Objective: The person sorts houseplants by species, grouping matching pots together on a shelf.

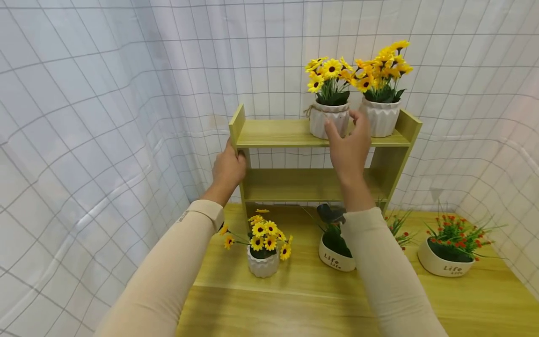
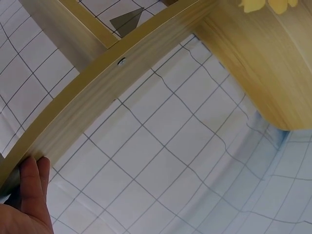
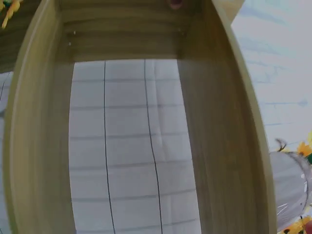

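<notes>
A small light-wood shelf [image 1: 278,133] stands on the table, and my left hand [image 1: 229,166] grips its left side panel. In the left wrist view, fingers [image 2: 33,187] lie against that panel's outer face. On the top board, a white ribbed flowerpot [image 1: 322,122] with yellow artificial sunflowers has twine round its rim. My right hand [image 1: 351,147] holds this pot, thumb on its front and curled fingers at its right side. A second white pot [image 1: 381,119] of yellow flowers stands just right of those fingers. The right wrist view shows the twine-tied pot [image 3: 287,187] at its edge.
On the table [image 1: 269,309], a white pot of sunflowers [image 1: 263,267] stands before the shelf's left end. Cream oval planters marked "Life" stand at centre [image 1: 332,257] and right [image 1: 442,267], the latter with red flowers. A dark object [image 1: 330,213] shows behind my right sleeve. Grid-patterned curtain [image 1: 189,70] surrounds the table.
</notes>
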`<state>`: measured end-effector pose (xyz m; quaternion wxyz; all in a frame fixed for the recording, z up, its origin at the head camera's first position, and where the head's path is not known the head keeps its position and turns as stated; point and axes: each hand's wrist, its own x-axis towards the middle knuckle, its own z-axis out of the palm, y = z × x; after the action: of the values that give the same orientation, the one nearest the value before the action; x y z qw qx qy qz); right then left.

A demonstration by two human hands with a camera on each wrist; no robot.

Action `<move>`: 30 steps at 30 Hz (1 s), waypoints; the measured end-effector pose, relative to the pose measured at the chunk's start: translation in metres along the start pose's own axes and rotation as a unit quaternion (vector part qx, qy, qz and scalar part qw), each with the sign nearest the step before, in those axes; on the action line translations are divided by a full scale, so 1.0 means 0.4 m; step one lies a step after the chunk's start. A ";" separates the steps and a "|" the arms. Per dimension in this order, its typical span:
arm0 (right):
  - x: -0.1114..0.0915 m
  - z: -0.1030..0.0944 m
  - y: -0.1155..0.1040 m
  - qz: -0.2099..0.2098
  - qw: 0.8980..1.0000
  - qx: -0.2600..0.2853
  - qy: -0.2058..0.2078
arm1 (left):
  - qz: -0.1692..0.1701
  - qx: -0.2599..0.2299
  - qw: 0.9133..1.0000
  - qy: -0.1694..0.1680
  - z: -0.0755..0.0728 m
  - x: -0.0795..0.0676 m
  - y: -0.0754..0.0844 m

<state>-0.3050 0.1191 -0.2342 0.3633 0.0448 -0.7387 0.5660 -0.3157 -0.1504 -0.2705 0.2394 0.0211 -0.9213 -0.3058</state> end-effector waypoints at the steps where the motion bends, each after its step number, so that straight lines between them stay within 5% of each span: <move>1: -0.018 -0.003 0.004 -0.007 1.000 0.012 0.012 | 0.000 -0.001 1.000 -0.002 0.001 -0.001 0.001; 6: -0.107 -0.015 0.030 -0.034 0.997 0.060 0.034 | 0.004 -0.004 1.000 0.001 0.002 -0.004 0.002; 14: -0.243 -0.023 0.066 -0.020 0.996 0.086 0.028 | 0.004 0.000 1.000 -0.002 -0.003 -0.003 0.004; 23: -0.417 -0.022 0.135 0.027 0.997 0.075 -0.007 | 0.008 -0.003 1.000 0.002 0.003 0.001 0.005; 30: -0.505 0.003 0.173 0.089 0.992 0.080 -0.039 | 0.011 0.000 1.000 0.002 -0.003 0.000 0.001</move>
<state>-0.1908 0.0730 -0.4087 0.2771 0.0297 -0.7058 0.6513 -0.3151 -0.1506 -0.2696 0.2445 0.0115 -0.9208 -0.3035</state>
